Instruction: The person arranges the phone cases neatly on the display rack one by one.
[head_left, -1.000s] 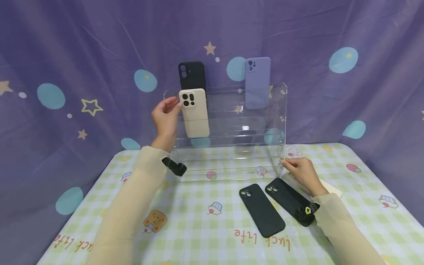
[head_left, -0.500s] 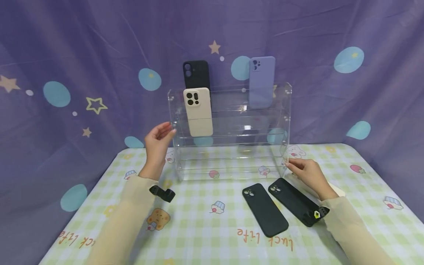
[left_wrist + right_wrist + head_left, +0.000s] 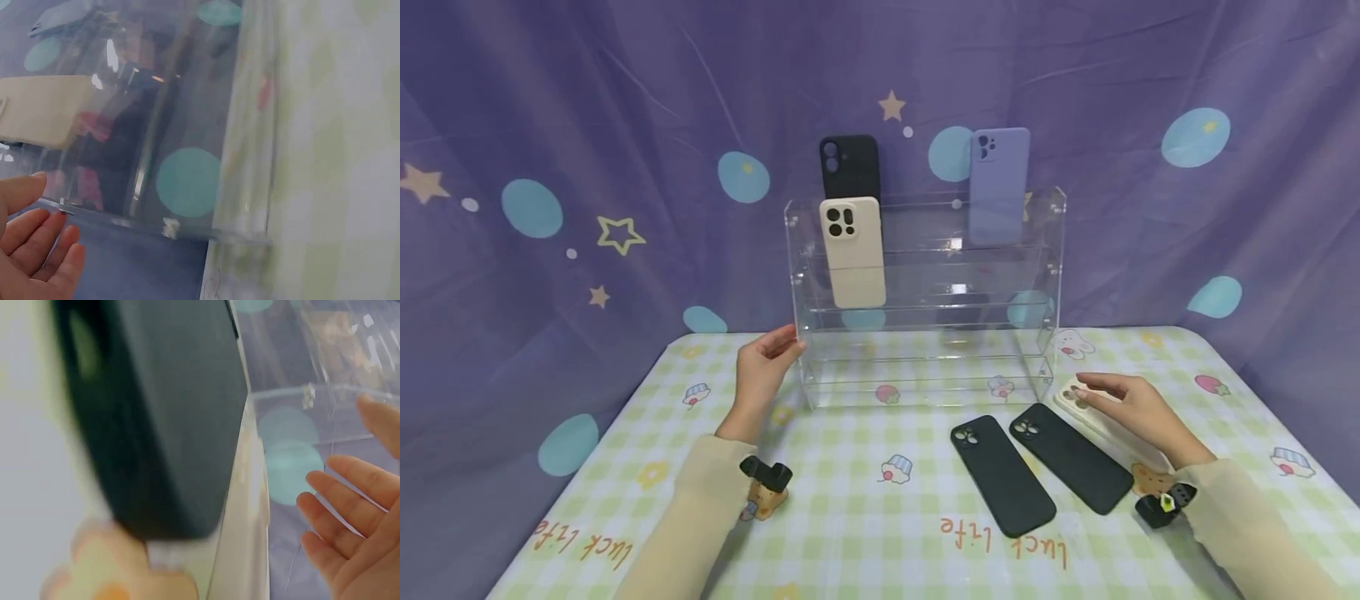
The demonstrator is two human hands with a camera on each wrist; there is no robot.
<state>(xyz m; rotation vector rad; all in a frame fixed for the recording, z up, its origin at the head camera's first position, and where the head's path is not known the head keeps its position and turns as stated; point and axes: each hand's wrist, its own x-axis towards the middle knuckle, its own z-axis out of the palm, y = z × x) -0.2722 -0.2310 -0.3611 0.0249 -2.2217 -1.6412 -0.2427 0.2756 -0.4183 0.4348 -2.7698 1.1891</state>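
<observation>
A clear acrylic tiered rack (image 3: 925,346) stands at the back of the table. My left hand (image 3: 762,371) is at its left side panel, thumb and fingertips right at the edge, fingers loosely bent with a gap to the thumb. A cream phone case (image 3: 855,258) leans on a middle tier, in front of a black case (image 3: 852,162). On the top tier at right stands a lavender case (image 3: 1000,187). My right hand (image 3: 1138,408), fingers spread in the right wrist view, hovers over a white phone case (image 3: 1108,429) lying on the table, partly hiding it.
Two dark phone cases, a left one (image 3: 1003,475) and a right one (image 3: 1071,458), lie side by side in front of the rack's right end. A checked tablecloth (image 3: 850,533) covers the table. A purple patterned curtain (image 3: 625,125) hangs behind.
My left hand has moved from beside the cream case down along the rack's left side. My right hand has left the rack's lower right corner and moved right, over the white case.
</observation>
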